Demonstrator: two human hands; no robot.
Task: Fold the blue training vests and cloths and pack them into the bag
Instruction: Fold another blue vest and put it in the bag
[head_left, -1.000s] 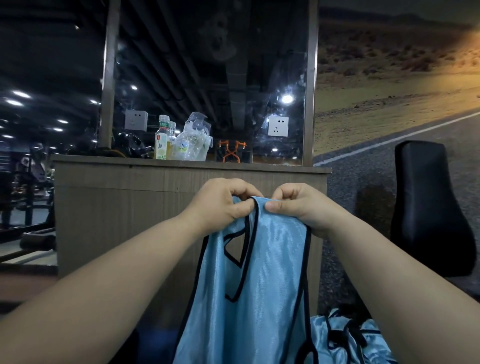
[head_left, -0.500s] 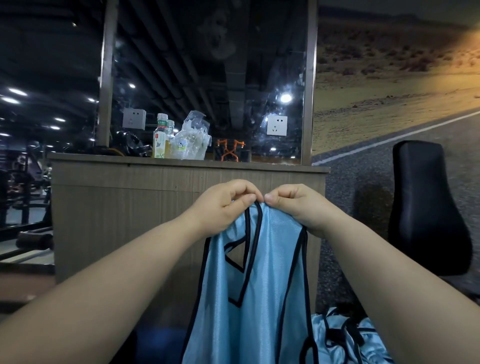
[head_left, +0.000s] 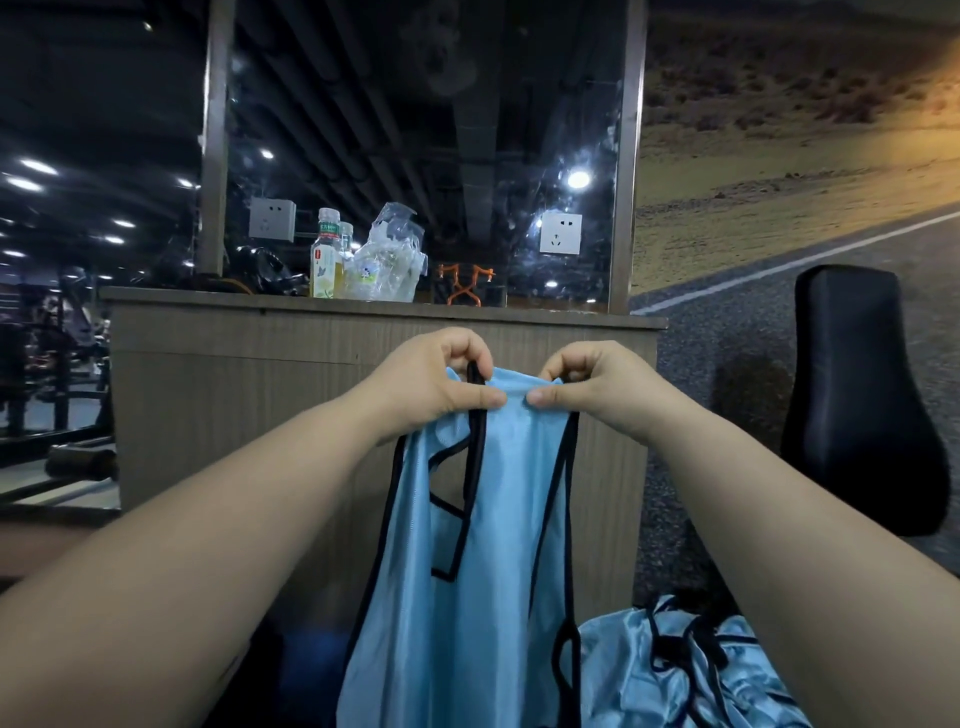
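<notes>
A light blue vest (head_left: 467, 571) with black edging hangs in front of a wooden counter (head_left: 234, 374), held up by its top edge. The left hand (head_left: 431, 387) pinches the cloth and a black strap between thumb and curled fingers; the right hand (head_left: 597, 384) pinches the top edge just beside it, thumbs nearly touching. More blue vests (head_left: 670, 670) lie heaped low, right of the counter. Bottles (head_left: 327, 257) and a clear plastic bag (head_left: 389, 260) stand on the counter.
</notes>
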